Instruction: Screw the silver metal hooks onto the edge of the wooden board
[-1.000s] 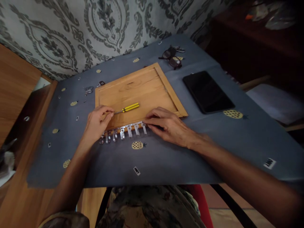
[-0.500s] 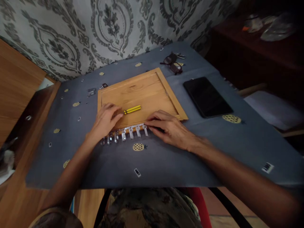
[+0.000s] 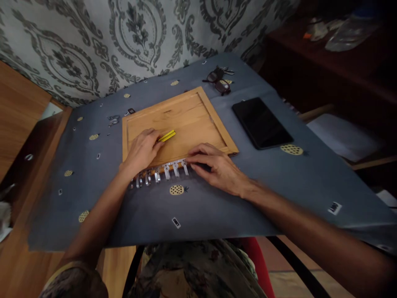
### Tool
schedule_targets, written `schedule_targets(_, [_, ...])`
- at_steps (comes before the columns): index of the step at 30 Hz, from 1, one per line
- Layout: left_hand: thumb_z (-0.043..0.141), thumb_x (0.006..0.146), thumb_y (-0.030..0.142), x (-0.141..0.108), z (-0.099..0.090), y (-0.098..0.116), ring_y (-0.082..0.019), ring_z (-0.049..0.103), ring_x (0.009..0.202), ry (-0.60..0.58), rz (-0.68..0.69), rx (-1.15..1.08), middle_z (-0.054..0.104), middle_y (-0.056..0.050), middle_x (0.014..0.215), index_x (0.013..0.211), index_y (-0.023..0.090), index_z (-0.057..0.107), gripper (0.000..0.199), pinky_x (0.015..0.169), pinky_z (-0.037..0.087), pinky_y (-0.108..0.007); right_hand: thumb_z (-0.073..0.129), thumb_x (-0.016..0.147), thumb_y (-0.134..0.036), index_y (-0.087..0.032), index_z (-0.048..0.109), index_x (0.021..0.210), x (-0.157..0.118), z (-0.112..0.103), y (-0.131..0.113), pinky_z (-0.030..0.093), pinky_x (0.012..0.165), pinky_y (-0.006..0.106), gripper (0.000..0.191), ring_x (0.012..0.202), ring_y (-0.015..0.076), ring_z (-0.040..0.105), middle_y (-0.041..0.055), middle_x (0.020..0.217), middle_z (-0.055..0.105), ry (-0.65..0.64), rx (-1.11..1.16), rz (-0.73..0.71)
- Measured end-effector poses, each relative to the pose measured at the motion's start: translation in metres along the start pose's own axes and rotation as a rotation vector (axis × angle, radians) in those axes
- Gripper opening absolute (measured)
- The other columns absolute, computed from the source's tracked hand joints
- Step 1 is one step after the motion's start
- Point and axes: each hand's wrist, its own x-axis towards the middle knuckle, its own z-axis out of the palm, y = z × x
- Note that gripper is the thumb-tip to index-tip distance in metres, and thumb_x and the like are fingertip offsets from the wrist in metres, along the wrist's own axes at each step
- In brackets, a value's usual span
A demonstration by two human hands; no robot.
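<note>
A slim yellow-and-black tool (image 3: 168, 135) with two parallel arms lies over the wooden board; its kind is unclear. The fingers of my left hand (image 3: 143, 150) are closed round its near end, hiding that part. My right hand (image 3: 214, 165) pinches the right end of a silvery metal hook rail (image 3: 166, 165) with several hooks hanging from it. This rail lies along the near edge of the framed wooden board (image 3: 176, 120), its hooks over the tablecloth. My left forearm and wrist pass close to the rail's left end.
A black tablet (image 3: 262, 123) lies right of the board. Dark glasses (image 3: 218, 82) and keys (image 3: 228, 71) sit behind it. Small metal pieces (image 3: 113, 121) are on the blue tablecloth (image 3: 204, 215) at the left. A patterned curtain (image 3: 136, 33) hangs at the back.
My left hand has moved up and right onto the yellow tool and closed on it, turning it slightly. My right hand stays at the rail's end. The view has shifted slightly.
</note>
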Motion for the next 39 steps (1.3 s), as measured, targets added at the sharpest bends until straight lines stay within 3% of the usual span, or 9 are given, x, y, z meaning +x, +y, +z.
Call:
schedule_targets(4, [0.062, 0.093, 0.022, -0.007, -0.008, 0.001, -0.022, 0.063, 0.091, 0.185, -0.032, -0.098, 0.068, -0.005, 0.095, 0.1, 0.018, 0.067, 0.01, 0.084, 0.051, -0.037, 0.057, 0.094, -0.015, -0.023, 0.076, 0.105, -0.002, 0.004, 0.002, 0.057, 0.091, 0.043, 0.023, 0.106, 0.0227, 0.067, 0.0091, 0.109, 0.069, 0.036, 0.004, 0.024])
schedule_targets(7, [0.069, 0.087, 0.024, -0.012, -0.018, 0.006, -0.015, 0.061, 0.076, 0.376, -0.02, -0.348, 0.069, 0.0, 0.089, 0.097, 0.021, 0.067, 0.011, 0.072, 0.049, -0.029, 0.058, 0.094, -0.016, -0.021, 0.076, 0.104, -0.003, 0.006, 0.004, 0.057, 0.092, 0.043, 0.021, 0.106, 0.0229, 0.066, 0.0098, 0.109, 0.069, 0.039, 0.005, 0.01])
schedule_targets(11, [0.078, 0.084, 0.039, -0.018, -0.034, 0.024, -0.012, 0.06, 0.072, 0.487, 0.011, -0.695, 0.067, 0.001, 0.085, 0.09, 0.022, 0.065, 0.022, 0.064, 0.049, -0.025, 0.063, 0.094, -0.019, -0.022, 0.076, 0.104, -0.003, 0.008, 0.006, 0.057, 0.092, 0.043, 0.017, 0.106, 0.0231, 0.066, 0.0094, 0.11, 0.069, 0.029, 0.011, 0.029])
schedule_targets(16, [0.083, 0.08, 0.044, -0.021, -0.04, 0.043, -0.012, 0.063, 0.077, 0.511, 0.051, -0.874, 0.067, 0.001, 0.085, 0.088, 0.022, 0.065, 0.029, 0.071, 0.055, -0.026, 0.068, 0.092, -0.017, -0.021, 0.077, 0.098, -0.002, 0.01, 0.006, 0.057, 0.089, 0.042, 0.011, 0.102, 0.0231, 0.067, 0.0091, 0.107, 0.07, 0.054, 0.003, 0.054])
schedule_targets(24, [0.086, 0.076, 0.044, -0.021, -0.019, 0.043, -0.01, 0.064, 0.075, 0.534, 0.091, -0.945, 0.066, 0.002, 0.083, 0.091, 0.022, 0.065, 0.034, 0.07, 0.058, -0.023, 0.069, 0.091, -0.017, -0.022, 0.078, 0.096, 0.0, 0.011, 0.005, 0.055, 0.089, 0.041, 0.011, 0.102, 0.0226, 0.066, 0.0075, 0.107, 0.07, 0.042, -0.021, 0.078])
schedule_targets(31, [0.079, 0.084, 0.039, -0.028, -0.015, 0.048, -0.011, 0.066, 0.081, 0.507, 0.063, -0.92, 0.066, 0.001, 0.087, 0.094, 0.023, 0.063, 0.024, 0.075, 0.058, -0.024, 0.069, 0.091, -0.017, -0.023, 0.078, 0.097, 0.001, 0.013, 0.005, 0.054, 0.088, 0.041, 0.012, 0.1, 0.0227, 0.066, 0.0071, 0.106, 0.071, 0.034, -0.046, 0.087])
schedule_targets(39, [0.073, 0.088, 0.051, -0.031, -0.013, 0.054, -0.014, 0.069, 0.083, 0.488, 0.02, -0.836, 0.066, 0.0, 0.09, 0.098, 0.024, 0.058, 0.033, 0.076, 0.061, -0.029, 0.069, 0.092, -0.018, -0.023, 0.078, 0.096, 0.002, 0.014, 0.006, 0.053, 0.087, 0.04, 0.011, 0.099, 0.0224, 0.065, 0.0072, 0.105, 0.071, 0.034, -0.058, 0.083])
